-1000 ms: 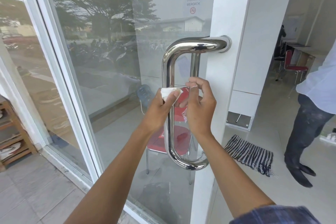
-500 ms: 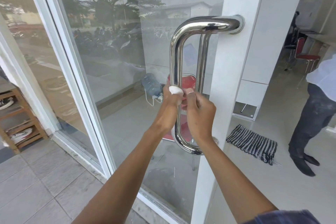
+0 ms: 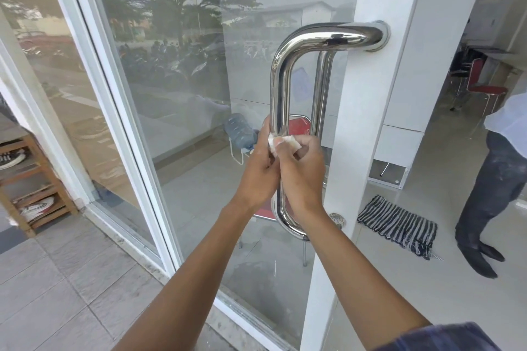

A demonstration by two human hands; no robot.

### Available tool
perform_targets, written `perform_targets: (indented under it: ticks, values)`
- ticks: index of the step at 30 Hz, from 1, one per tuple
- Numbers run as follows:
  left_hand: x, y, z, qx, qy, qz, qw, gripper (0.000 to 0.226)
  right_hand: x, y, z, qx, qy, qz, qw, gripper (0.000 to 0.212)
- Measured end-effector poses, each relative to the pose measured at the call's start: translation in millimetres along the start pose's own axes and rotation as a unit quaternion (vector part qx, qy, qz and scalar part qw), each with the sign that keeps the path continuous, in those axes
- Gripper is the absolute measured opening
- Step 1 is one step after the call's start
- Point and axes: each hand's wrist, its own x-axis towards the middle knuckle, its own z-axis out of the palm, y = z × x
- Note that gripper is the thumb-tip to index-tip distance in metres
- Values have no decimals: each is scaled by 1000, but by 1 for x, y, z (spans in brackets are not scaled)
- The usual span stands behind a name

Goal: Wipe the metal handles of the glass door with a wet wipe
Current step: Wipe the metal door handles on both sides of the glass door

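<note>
- The wet wipe [image 3: 282, 142] sits bunched against the straight bar of the outer metal handle [image 3: 281, 85], about halfway down its length, with both of your hands closed in around it.
- Your left hand [image 3: 258, 171] curls round the bar from the left side, fingers hidden behind the steel, and pins the wipe's left edge to the metal.
- Your right hand [image 3: 302, 174] pinches the wipe's right end between thumb and curled fingers, just to the right of the bar.
- To do this step well, I would wrap the wipe fully round the tube before you slide, so the back face gets cleaned as well as the front.
- Keep steady pressure and run in 1 long stroke toward the lower bend [image 3: 288, 225], then back up to the top elbow [image 3: 291, 43], which looks untouched by the wipe for now.
- Smudges show on the horizontal top arm [image 3: 339, 37], so give that stretch extra attention.
- A 2nd handle [image 3: 323, 94] stands behind the glass door [image 3: 199, 94]; it likely needs the same treatment from the inside.
- The white door frame [image 3: 368, 122] sits just beside your right hand, so mind your knuckles on the stroke.
- A person [image 3: 496, 179] stands well apart to the right near a striped mat [image 3: 399, 225]; I judge no interference.
</note>
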Motion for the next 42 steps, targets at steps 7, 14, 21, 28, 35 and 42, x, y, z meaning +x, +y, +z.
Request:
perform_targets:
  ticks: [7,14,21,28,35,42]
  values:
    - [-7,1,-9,-46,-29,-66,996,108,21,2,0,-21,32,-17,999,10]
    - [-13,4,-26,-112,-2,-61,992,112,65,-37,11,-3,10,-7,1000,21]
    - [-8,-3,-30,-114,45,-52,991,89,78,-72,37,118,-142,130,974,82]
    - [-4,-12,-25,-126,67,-95,985,75,74,-45,36,84,-168,116,975,87]
    - [-2,-15,-18,-155,76,-105,979,30,53,-18,33,86,-116,105,984,83]
    - [-7,-13,-16,-172,57,-120,976,60,30,38,21,96,-138,156,973,79]
